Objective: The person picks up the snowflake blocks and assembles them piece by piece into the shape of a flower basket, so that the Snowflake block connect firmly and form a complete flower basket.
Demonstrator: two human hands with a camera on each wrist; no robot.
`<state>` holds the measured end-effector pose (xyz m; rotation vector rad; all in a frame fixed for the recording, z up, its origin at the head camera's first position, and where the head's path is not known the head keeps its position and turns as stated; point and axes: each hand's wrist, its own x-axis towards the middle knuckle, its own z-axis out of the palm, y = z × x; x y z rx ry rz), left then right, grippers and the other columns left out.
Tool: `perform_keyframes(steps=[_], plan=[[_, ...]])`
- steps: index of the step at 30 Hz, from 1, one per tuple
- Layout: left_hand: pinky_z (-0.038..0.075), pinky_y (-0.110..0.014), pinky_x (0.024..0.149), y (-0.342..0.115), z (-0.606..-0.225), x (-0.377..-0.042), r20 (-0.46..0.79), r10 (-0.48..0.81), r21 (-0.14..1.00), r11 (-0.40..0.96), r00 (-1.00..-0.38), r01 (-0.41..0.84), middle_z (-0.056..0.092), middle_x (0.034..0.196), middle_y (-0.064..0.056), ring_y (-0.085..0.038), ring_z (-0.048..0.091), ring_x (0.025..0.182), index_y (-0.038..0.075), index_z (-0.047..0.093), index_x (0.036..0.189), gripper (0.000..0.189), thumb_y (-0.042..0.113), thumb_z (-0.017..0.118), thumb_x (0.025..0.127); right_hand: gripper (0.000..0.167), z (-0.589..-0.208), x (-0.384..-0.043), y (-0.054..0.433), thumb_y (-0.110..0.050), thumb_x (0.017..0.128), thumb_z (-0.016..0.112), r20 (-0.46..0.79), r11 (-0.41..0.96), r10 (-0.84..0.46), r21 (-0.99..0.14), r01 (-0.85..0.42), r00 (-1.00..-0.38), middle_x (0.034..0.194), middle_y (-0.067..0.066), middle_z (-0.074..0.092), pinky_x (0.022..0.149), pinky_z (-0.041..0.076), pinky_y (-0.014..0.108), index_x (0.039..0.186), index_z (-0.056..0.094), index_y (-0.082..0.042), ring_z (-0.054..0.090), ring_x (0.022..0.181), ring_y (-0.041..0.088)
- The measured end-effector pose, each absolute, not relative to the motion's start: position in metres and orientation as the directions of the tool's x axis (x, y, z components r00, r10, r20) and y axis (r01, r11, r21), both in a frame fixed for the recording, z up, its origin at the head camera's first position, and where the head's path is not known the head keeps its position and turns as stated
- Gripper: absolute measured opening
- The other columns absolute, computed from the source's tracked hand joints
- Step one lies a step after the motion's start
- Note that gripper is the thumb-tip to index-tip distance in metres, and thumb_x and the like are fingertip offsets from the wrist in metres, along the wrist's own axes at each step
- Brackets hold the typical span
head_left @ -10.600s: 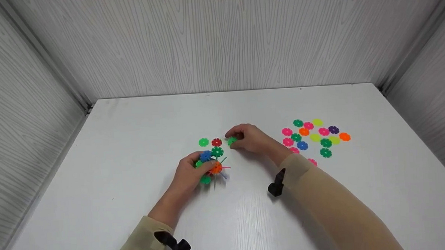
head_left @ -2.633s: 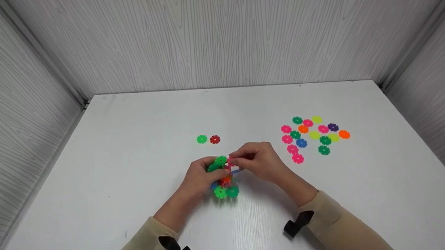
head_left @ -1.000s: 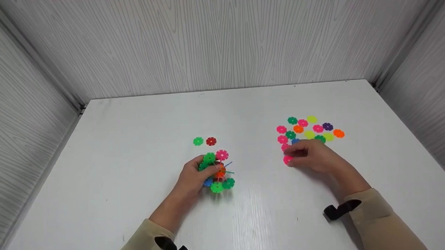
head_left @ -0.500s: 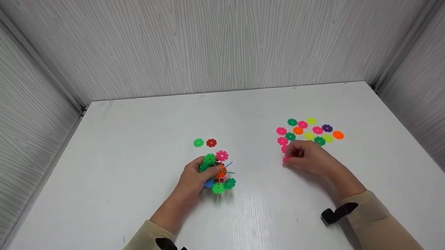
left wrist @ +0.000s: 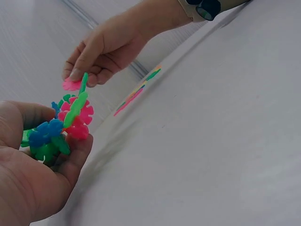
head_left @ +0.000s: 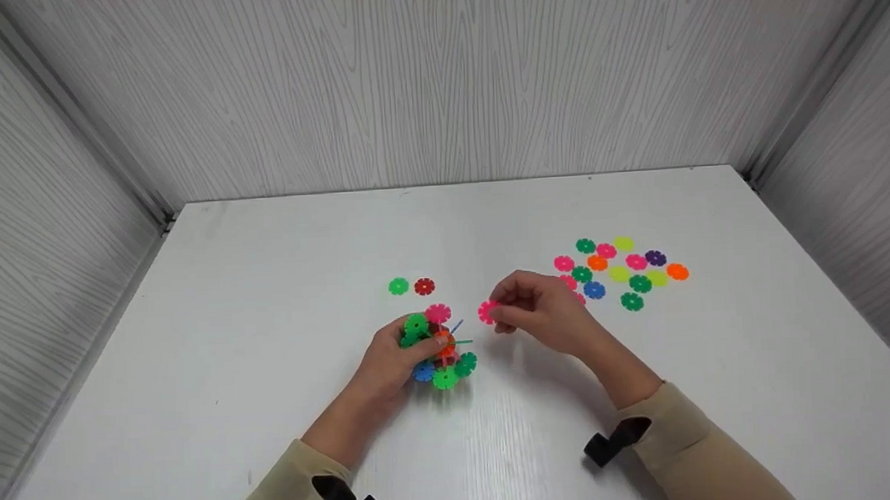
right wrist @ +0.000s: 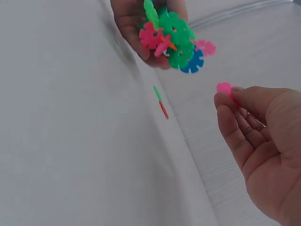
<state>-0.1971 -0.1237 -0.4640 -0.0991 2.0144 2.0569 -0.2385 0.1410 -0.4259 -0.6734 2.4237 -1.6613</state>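
My left hand (head_left: 390, 361) grips a cluster of interlocked plastic snowflake discs (head_left: 444, 378) in green, blue, pink and orange, with the thumb over the orange one. Some discs in the cluster stand edge-on. Just to its right, my right hand (head_left: 541, 306) pinches a single pink snowflake disc (head_left: 487, 312) between thumb and fingers. In the right wrist view the pink disc (right wrist: 225, 88) is apart from the cluster (right wrist: 174, 35). The left wrist view shows my left fingers and thumb curled round the cluster (left wrist: 75, 113); the palm side hides part of it.
A light green disc (head_left: 398, 286) and a dark red disc (head_left: 424, 286) lie flat behind the left hand. Several loose discs, among them a blue one (head_left: 595, 290) and a purple one (head_left: 656, 258), lie at the right. Wood-grain panels (head_left: 438, 85) enclose the white table (head_left: 280, 257).
My right hand has lifted a pink disc from the right-hand group and carried it left, near the cluster. Earlier, a green and a pink disc joined the cluster. The left hand keeps holding it.
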Motion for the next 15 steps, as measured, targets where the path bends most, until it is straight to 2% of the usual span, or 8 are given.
perform_keyframes(steps=[5,11,15], plan=[[0.051,-0.040,0.110,-0.122,-0.463,-0.196,-0.231,0.137,0.972,-0.008,-0.963,-0.234,0.061,0.133,-0.013,-0.031,0.053,0.130,0.004,0.060,0.140,0.053,0.022,0.082,0.096,0.018,-0.426,-0.235,0.118,-0.018,0.098,0.079,0.208,0.246,-0.409,-0.913,-0.327,-0.888,0.098,0.004,0.076,0.081,0.063,0.032,0.111,0.071,-0.010,0.075,0.084,0.024],[0.052,-0.038,0.109,-0.123,-0.464,-0.197,-0.222,0.140,0.974,-0.015,-0.965,-0.226,0.063,0.130,-0.012,-0.030,0.056,0.126,0.004,0.061,0.138,0.050,0.022,0.082,0.096,0.017,-0.430,-0.232,0.110,-0.019,0.096,0.082,0.232,0.262,-0.385,-0.901,-0.347,-0.893,0.095,0.001,0.075,0.079,0.063,0.030,0.108,0.072,-0.011,0.075,0.082,0.021],[0.053,-0.039,0.108,-0.123,-0.465,-0.197,-0.201,0.127,0.980,0.026,-0.971,-0.200,0.063,0.129,-0.011,-0.029,0.056,0.126,0.005,0.063,0.137,0.050,0.025,0.082,0.096,0.018,-0.432,-0.231,0.108,-0.019,0.095,0.083,0.242,0.265,-0.376,-0.897,-0.354,-0.894,0.093,0.001,0.076,0.079,0.063,0.031,0.107,0.073,-0.011,0.075,0.080,0.020]])
